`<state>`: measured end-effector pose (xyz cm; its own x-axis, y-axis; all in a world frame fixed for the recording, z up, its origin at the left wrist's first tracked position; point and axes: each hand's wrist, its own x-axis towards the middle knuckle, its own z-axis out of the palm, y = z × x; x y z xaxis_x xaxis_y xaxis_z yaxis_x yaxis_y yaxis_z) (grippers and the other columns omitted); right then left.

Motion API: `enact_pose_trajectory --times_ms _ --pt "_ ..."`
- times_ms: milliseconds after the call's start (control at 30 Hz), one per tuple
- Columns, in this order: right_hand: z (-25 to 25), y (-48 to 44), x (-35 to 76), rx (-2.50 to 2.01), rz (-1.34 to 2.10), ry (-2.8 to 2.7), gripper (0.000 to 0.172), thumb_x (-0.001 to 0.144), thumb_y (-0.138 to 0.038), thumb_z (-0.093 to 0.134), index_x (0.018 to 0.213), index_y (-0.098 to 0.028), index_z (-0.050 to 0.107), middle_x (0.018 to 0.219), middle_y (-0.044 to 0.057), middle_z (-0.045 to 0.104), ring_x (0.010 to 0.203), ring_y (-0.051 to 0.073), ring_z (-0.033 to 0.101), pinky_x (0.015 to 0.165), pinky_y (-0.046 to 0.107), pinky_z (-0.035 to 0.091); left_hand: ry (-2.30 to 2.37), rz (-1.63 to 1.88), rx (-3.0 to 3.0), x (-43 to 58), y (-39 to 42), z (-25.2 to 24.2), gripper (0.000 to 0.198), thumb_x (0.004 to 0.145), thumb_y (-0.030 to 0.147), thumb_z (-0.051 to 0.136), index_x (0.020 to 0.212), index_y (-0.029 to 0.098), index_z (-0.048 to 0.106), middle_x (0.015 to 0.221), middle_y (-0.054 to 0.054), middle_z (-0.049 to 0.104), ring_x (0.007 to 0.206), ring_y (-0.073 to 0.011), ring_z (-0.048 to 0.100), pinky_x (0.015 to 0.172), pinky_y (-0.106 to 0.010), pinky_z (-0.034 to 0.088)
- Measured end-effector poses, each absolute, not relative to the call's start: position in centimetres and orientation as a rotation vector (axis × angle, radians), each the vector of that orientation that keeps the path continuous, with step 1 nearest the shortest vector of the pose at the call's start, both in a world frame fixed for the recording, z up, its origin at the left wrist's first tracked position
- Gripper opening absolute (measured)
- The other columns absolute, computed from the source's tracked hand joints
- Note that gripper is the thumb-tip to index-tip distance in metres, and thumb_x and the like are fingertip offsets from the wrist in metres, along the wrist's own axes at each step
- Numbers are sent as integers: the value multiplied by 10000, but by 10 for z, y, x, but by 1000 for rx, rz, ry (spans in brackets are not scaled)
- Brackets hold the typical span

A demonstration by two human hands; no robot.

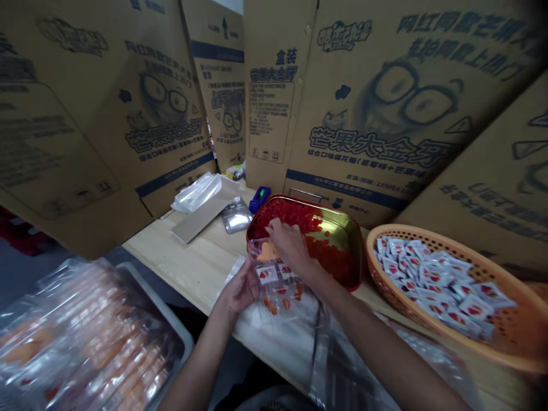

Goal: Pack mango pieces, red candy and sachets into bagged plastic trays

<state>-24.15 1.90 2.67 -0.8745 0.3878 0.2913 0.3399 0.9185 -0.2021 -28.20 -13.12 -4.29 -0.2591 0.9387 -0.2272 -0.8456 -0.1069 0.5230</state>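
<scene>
**A clear plastic pouch (274, 285) held open at the rim of a metal tray (338, 228)**

The left hand (240, 288) holds the pouch from the side, with its fingers wrapped around the lower edge. The pouch's upper corner lies over the near rim of the tray, with its mouth open toward the tray. The right hand (289, 245) sits directly above that mouth with its fingers curled downward; the hand itself hides whether they pinch anything.

Inside the pouch are printed red-and-white sachets (268, 275) and small orange pieces (274, 305), and a paler orange piece (268, 251) sits near the top. Diced red pieces (278, 214) are heaped across the tray, leaving its gold-coloured floor bare toward the far right.

To the right of the tray, an orange woven basket (398, 229) holds a pile of white sachets (436, 274). Behind the tray stand a blue tape dispenser (260, 198) and printed cardboard cartons (377, 114). To the left of the tray lies a bare stretch of the table (180, 251), and further left and nearer the person sits a bin of bagged orange goods (85, 337).
</scene>
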Motion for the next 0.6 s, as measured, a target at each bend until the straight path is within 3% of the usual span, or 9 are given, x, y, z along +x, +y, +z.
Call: enact_pose_trajectory --times_ms 100,200,367,433,500,600 --pt "6 12 -276 -518 171 -2784 257 934 -327 345 958 -138 518 870 106 645 827 213 571 742 327 331 776 1789 159 -277 -129 -43 319 751 265 638 1043 155 578 982 -88 673 885 -220 641 819 -397 492" --pt "-6 12 -288 -537 176 -2765 222 900 -323 425 949 -136 534 968 139 624 921 245 536 759 348 346 872 1833 157 -275 -128 -43 351 654 43 666 982 146 597 928 -64 678 798 -187 651 795 -371 509" --pt "2 31 -257 -702 392 -2599 239 807 -352 564 930 -146 573 1044 146 603 1022 271 496 843 415 367 884 1827 117 -279 -133 -42 382 638 -11 618 981 157 591 887 -50 673 780 -194 652 748 -385 533" --pt "8 40 -229 -820 875 -2416 283 737 -307 636 968 -154 578 1019 122 622 983 250 543 827 402 414 868 1835 135 -279 -134 -38 379 643 -11 610 979 164 588 890 -45 671 802 -196 649 771 -395 525" --pt "12 44 -198 -859 1628 -2169 304 701 -276 661 972 -161 587 915 82 662 845 208 613 747 356 476 849 1832 183 -275 -133 -31 383 647 -1 621 988 169 584 914 -48 669 824 -200 645 791 -401 515" --pt "16 44 -156 -795 2475 -1639 214 666 -204 684 864 -158 617 778 37 692 663 158 646 646 292 516 840 1783 272 -263 -126 -17 342 713 143 645 1047 173 577 967 -78 660 841 -215 637 790 -410 500"
